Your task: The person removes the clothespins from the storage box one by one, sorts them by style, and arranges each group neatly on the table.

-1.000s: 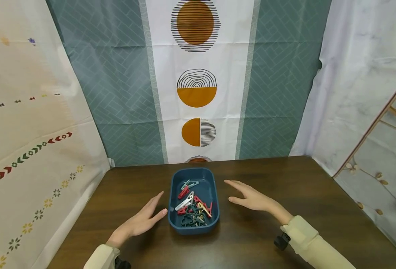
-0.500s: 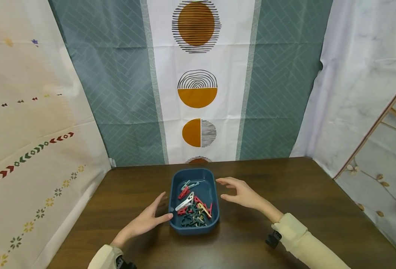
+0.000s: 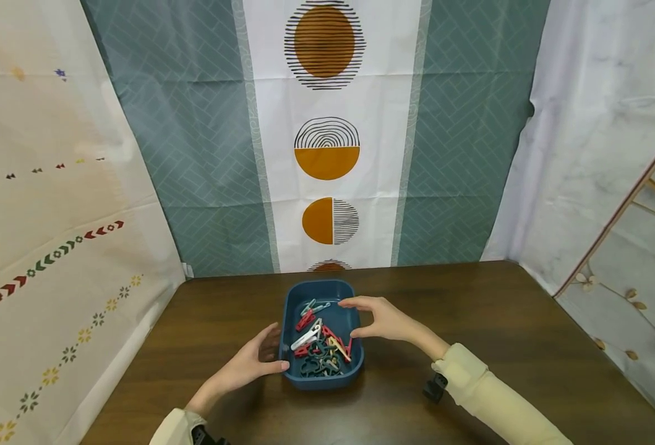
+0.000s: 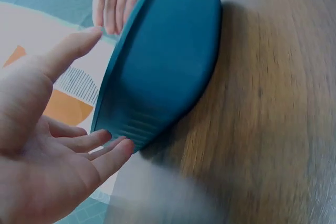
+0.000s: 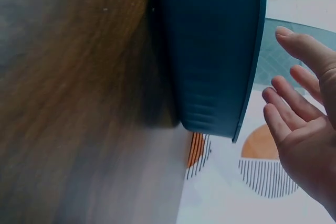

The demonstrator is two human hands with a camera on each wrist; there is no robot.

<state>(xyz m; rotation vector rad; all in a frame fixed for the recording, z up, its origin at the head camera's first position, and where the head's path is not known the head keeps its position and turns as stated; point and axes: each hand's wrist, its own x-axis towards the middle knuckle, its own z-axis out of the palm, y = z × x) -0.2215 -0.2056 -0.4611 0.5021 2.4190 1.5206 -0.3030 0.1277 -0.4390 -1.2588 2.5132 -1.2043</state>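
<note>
A person in long, pale cream sleeves is seen on either side of a blue bin (image 3: 323, 383). To the bin's right, the right sleeve (image 3: 505, 405) ends in a wide, lightly creased right cuff (image 3: 461, 369), with a small, boxy black device (image 3: 435, 387) worn just below it. To the bin's left, the left sleeve (image 3: 172, 429) shows the same cream fabric, beside a second black device (image 3: 207, 436), partly cut off. The left hand (image 3: 245, 363) and right hand (image 3: 387, 321), nearest the bin, are bare, with slender fingers.
</note>
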